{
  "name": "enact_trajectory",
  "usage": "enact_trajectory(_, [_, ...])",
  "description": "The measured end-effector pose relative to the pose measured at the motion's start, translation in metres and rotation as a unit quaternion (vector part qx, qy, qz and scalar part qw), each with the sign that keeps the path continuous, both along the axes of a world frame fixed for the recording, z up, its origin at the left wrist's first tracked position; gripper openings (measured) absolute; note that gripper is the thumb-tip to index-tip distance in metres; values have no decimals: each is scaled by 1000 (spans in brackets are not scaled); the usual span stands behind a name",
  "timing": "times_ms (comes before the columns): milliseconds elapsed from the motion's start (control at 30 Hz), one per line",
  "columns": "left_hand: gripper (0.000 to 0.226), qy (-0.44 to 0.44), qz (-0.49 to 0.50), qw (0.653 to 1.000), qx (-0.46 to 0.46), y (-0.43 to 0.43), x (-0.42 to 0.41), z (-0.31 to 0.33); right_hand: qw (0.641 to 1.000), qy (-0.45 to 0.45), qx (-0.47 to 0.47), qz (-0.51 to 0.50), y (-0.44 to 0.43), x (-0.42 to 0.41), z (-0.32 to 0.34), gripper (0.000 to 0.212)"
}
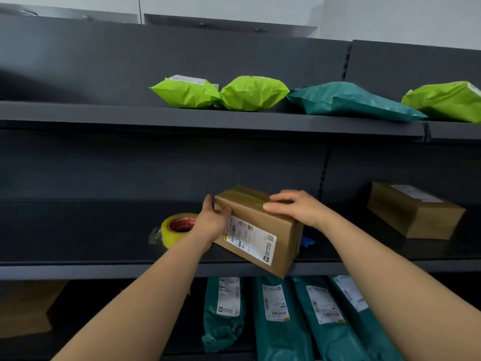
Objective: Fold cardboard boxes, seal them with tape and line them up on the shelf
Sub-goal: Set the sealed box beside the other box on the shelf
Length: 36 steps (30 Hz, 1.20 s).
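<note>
A taped brown cardboard box [276,241] with a white shipping label stands tilted on the front of the middle shelf [104,269], one corner jutting past the edge. My left hand [212,221] grips its left end, thumb on the front face. My right hand [294,207] lies flat on its top, fingers straight over the tape seam. A roll of clear tape [177,229] with a red core leans on the same shelf just left of my left hand. A second sealed cardboard box [416,212] sits further right on this shelf.
Green and teal mailer bags [338,100] lie along the upper shelf. Several teal mailers [281,316] stand on the lower shelf, with another cardboard box [26,308] at its left. Something blue [308,241] shows behind the held box.
</note>
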<state>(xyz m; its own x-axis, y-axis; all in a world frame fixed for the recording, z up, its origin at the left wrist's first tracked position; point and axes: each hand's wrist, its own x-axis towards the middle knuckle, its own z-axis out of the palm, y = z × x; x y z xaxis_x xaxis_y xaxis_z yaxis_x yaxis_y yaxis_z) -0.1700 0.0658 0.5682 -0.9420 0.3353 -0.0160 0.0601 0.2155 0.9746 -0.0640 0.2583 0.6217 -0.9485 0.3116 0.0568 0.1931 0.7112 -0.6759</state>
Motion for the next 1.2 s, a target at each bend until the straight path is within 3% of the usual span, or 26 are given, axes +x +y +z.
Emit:
enact_trajectory(67, [69,-47,14,999,-4,-1,4,-10,995,-86,43,21,-4,5,3,103])
enact_trajectory(167, [51,-117,-4,993,-4,-3,21,-23,993,-93,72,18,-10,4,2,97])
enact_trajectory(333, [47,-180,-16,980,83,-3,31,-31,995,10,-96,-30,-3,10,-4,70])
enact_trajectory(500, [29,-187,-49,959,208,10,39,-14,956,40,-282,-72,7,36,-2,34])
enact_trajectory(700, [24,-135,-142,957,213,52,73,11,906,81,-386,-156,38,80,-6,39])
enact_trajectory(1000, [46,-167,-234,939,188,149,119,22,868,119,-433,-212,113,138,-14,38])
enact_trajectory(1200, [44,-182,-189,943,205,234,135,24,885,98,-395,-226,186,144,-16,34])
